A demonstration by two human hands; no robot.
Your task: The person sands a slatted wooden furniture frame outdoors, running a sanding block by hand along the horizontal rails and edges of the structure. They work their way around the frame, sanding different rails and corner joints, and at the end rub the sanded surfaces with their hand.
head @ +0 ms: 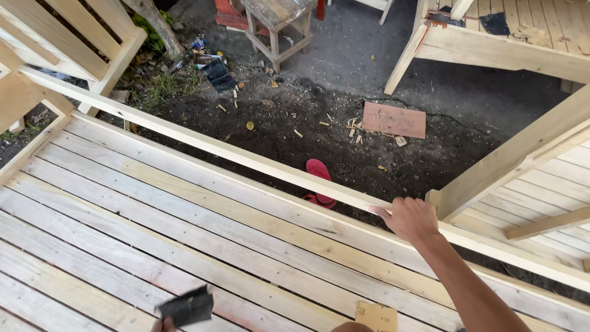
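Right hand grips rail above slats; left hand, mostly out of frame, pinches dark sandpaper; red sandals below.

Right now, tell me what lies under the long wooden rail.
Under the rail, red sandals lie on dark ground with wood scraps. The right hand grips it; the rail hides part of one sandal.

Left hand mostly cut off below, behind dark sandpaper.
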